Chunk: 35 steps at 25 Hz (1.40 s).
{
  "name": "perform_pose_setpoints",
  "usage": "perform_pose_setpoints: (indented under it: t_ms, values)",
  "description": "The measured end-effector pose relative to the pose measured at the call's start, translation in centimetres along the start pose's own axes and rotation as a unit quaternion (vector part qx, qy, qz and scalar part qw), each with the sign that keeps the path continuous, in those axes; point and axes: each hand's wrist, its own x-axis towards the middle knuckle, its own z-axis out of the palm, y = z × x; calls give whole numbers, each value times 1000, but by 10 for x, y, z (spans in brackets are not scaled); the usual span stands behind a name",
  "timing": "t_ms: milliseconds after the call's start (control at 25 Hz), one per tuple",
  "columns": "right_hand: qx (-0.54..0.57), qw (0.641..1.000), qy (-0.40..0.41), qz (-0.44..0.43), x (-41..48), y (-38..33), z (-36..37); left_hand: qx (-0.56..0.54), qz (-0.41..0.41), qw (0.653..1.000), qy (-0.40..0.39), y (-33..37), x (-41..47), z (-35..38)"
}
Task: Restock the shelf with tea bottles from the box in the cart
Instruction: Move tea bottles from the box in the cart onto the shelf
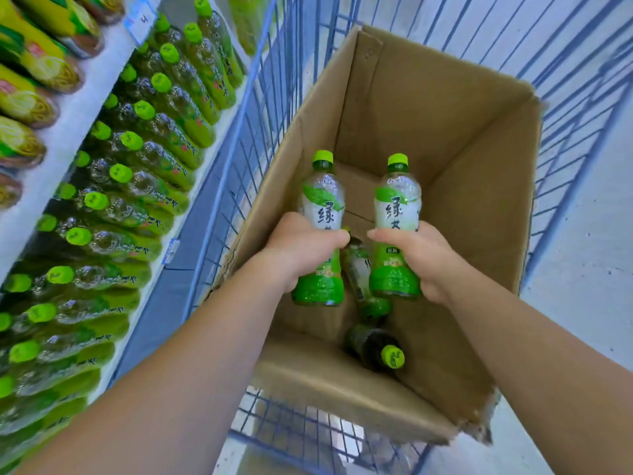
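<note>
While over the box (428, 108), left hand (301, 250) and right hand (416, 258) each grasp an upright, green-capped bottle | left bottle (322, 204) | right bottle (397, 200)

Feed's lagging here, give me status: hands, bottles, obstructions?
Left hand and right hand each grip one tea bottle over box. Two bottles left inside. Shelf left; path clear.

2 upright green-capped tea bottles (322, 231) above the open cardboard box (479, 186), 2 inside.

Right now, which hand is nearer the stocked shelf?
Left. The left hand holds a bottle on the side of the shelf; the right hand is farther away.
</note>
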Motion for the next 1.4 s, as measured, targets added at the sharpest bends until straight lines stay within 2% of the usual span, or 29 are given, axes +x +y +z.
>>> perform_pose_setpoints:
  t_ms: [200, 360, 560, 840, 1120, 1280, 1400]
  values:
    - [-29, 997, 34, -60, -70, -13, -7, 0, 58, 998, -21, 13, -61, -18]
    - [-44, 994, 66, -81, -124, -23, -7, -53, 80, 995, -24, 19, -104, -32]
    - [-81, 987, 56, -124, -187, -45, -2, -123, 118, 985, -12, 21, -165, -58]
    - [-175, 960, -56, -213, -257, -66, 7, -149, 121, 974, 117, -11, -265, -83]
    - [-263, 909, -177, -272, -307, -56, 51, -225, 105, 931, 268, -77, -363, -90]
    - [-311, 867, -259, -291, -340, -39, 102, -271, 75, 891, 357, -128, -409, -110]
    - [-342, 834, -287, -325, -361, -24, 142, -294, 71, 866, 397, -160, -433, -129]
